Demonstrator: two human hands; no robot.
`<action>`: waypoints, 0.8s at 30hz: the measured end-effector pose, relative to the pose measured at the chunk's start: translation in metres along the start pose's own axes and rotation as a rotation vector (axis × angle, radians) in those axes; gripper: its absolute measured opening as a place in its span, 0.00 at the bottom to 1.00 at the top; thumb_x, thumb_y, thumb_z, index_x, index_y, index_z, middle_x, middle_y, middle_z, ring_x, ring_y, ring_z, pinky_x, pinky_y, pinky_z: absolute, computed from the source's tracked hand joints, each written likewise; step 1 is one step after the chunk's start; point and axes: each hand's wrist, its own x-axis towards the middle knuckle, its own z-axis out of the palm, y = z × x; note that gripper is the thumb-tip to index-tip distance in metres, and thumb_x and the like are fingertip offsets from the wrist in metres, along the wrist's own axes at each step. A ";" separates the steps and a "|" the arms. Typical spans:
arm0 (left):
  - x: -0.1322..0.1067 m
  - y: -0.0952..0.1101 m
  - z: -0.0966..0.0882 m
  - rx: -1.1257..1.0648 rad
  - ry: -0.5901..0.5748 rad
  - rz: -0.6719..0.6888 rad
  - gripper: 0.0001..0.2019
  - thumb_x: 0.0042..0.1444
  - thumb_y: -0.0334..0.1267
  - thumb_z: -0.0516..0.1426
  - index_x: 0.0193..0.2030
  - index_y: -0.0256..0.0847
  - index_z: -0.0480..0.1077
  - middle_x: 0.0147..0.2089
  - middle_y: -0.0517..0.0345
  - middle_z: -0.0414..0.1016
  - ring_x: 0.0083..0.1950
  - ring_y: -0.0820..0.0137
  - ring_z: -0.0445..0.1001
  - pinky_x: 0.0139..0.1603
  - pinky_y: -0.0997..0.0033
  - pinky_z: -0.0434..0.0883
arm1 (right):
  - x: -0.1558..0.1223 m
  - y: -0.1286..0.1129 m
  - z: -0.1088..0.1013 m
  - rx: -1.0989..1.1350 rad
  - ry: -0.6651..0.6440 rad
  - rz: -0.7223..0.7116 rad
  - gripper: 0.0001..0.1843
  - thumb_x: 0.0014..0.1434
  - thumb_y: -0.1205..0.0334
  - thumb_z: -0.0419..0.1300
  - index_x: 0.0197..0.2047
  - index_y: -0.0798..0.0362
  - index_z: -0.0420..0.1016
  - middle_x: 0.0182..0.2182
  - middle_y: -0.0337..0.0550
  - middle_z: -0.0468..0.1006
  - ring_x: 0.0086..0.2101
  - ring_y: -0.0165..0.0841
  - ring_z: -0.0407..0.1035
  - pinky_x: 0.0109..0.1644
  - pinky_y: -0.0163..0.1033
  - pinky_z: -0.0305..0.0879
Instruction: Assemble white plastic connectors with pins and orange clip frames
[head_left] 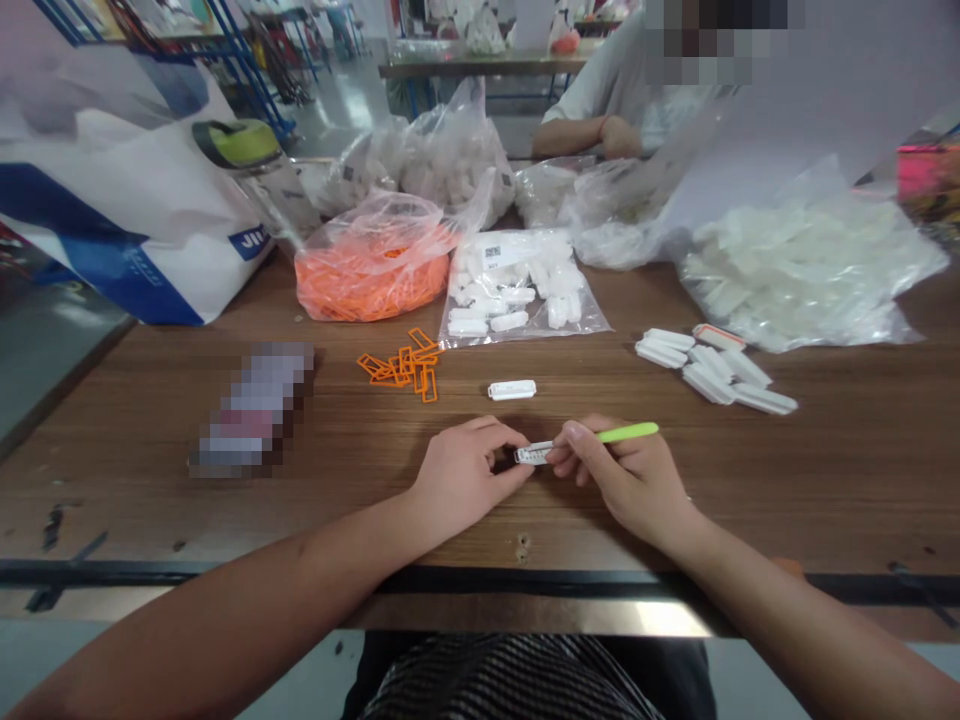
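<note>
Between thumb and fingers, my left hand (469, 470) pinches the left end of a small white plastic connector housing (533, 455) with rows of holes. My right hand (626, 475) is closed around a slim tool with a lime-green handle (630, 432); its thin tip lies over the white part, and its exact kind is unclear. Just beyond my hands, one more white part (512, 389) rests on the table. Thin orange rectangular frames (405, 366) are scattered to its left. Several white parts (709, 368) lie at the right, one with an orange edge.
On the wooden table (150, 400) stand a bag of orange frames (371, 270), a bag of white parts (525, 285) and a large bag of translucent pieces (802, 265). A bottle (270, 180), a paper bag (142, 210) and a blurred-out flat object (255, 405) are at left. A person (600, 110) sits opposite.
</note>
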 end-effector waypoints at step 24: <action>0.001 0.003 -0.003 -0.018 -0.047 -0.049 0.06 0.51 0.34 0.63 0.37 0.43 0.78 0.33 0.62 0.76 0.27 0.75 0.67 0.30 0.74 0.64 | -0.003 -0.022 0.003 -0.448 -0.224 -0.411 0.15 0.67 0.64 0.50 0.31 0.52 0.73 0.26 0.41 0.78 0.27 0.31 0.72 0.33 0.40 0.68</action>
